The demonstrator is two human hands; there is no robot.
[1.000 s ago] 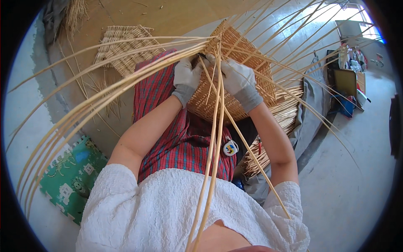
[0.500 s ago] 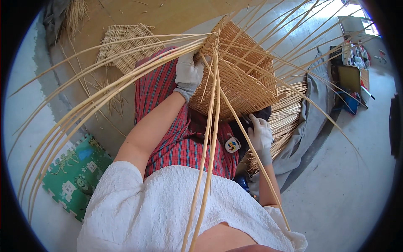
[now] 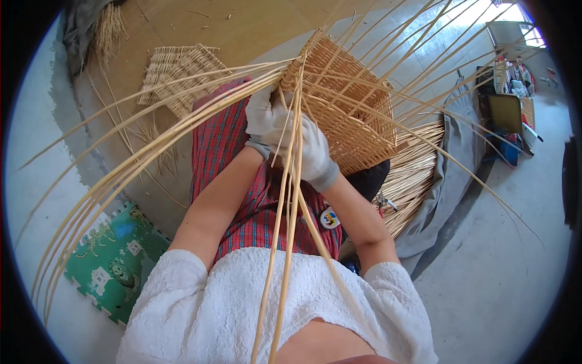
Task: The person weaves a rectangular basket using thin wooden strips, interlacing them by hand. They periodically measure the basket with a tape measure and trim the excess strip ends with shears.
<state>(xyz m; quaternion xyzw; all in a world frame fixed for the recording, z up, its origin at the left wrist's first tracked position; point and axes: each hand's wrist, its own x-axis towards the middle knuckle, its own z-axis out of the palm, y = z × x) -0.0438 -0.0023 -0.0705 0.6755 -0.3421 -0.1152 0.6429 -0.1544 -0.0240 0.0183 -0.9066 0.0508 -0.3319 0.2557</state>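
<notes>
A half-woven wicker basket [image 3: 357, 136] rests tilted over my lap, its long uncut willow rods [image 3: 182, 124] fanning out to the left, toward me and to the upper right. My left hand [image 3: 260, 115], in a pale work glove, is closed around the basket's near left corner. Close beside it, my gloved right hand [image 3: 312, 148] reaches in at the same corner with bent fingers. Rods [image 3: 293, 170] hanging toward me cross in front of the right hand, so what its fingertips pinch is hidden. A short thin stick end [image 3: 280, 139] pokes out between the two hands.
Two woven wicker panels [image 3: 191, 82] lie on the floor at the upper left. A bundle of loose rods [image 3: 418, 164] lies on grey cloth [image 3: 458, 151] to the right. A green foam mat [image 3: 115, 267] is at the lower left; a shelf with tools [image 3: 515, 85] stands far right.
My right hand has left the basket's lower right side and moved up and left to the corner by my left hand. The basket has shifted slightly left and down.
</notes>
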